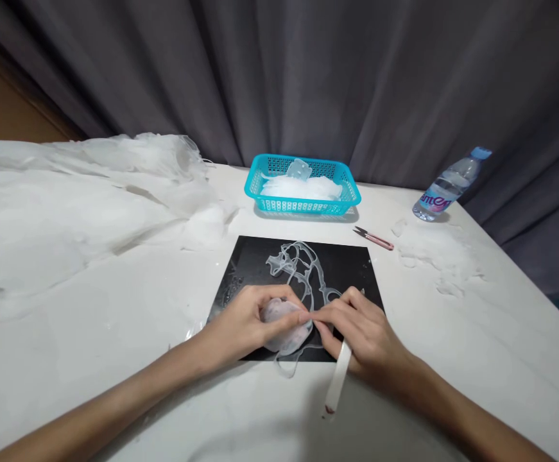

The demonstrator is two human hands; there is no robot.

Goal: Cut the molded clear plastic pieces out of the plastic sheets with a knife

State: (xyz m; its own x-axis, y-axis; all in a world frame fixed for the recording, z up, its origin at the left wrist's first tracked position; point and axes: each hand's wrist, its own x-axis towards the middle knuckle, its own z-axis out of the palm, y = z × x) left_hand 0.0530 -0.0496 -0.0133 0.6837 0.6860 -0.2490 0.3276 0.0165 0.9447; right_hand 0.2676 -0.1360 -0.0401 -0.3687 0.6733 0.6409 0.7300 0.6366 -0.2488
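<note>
In the head view, my left hand [260, 321] is closed on a rounded, translucent whitish piece [279, 312] that looks soft and rubbery. My right hand [363, 327] pinches at the right edge of that piece, its fingertips meeting my left thumb. A flat white handle [339, 378] of a tool sticks out below my right palm; most of the tool is hidden by the hand. Beneath both hands lies a black mat [253, 256]. Thin translucent strips [315, 269] curl across it, and one loop hangs over its front edge.
A blue basket [303, 206] with white translucent pieces stands behind the mat. Pink-handled thread snips [375, 239] lie right of it. Farther right are a water bottle [445, 189] and a scatter of translucent scraps [438, 250]. A large white translucent heap [67, 205] covers the left side.
</note>
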